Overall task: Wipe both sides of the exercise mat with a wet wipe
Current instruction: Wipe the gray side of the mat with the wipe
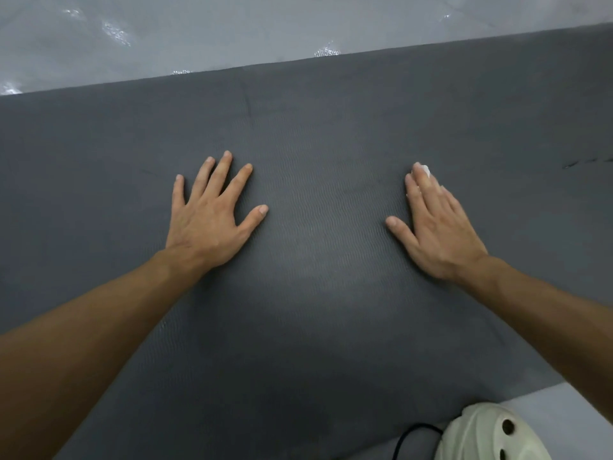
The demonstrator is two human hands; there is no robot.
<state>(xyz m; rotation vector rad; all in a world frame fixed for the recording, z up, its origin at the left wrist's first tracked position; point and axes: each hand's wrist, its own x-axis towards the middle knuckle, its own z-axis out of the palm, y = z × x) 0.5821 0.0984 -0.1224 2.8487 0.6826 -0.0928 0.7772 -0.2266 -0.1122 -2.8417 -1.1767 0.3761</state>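
Note:
A dark grey exercise mat [318,144] with a fine ribbed texture lies flat on the floor and fills most of the view. My left hand [212,214] rests palm down on it, fingers spread, holding nothing. My right hand [434,227] lies flat on the mat to the right, fingers together, pressing a white wet wipe [425,170] under them. Only a small bit of the wipe shows past the fingertips; the rest is hidden under the hand.
Glossy light grey floor [166,31] runs beyond the mat's far edge. A pale perforated shoe [491,433] and a thin black cable [408,436] sit at the bottom right by the mat's near edge. A small dark mark [577,163] shows on the mat at far right.

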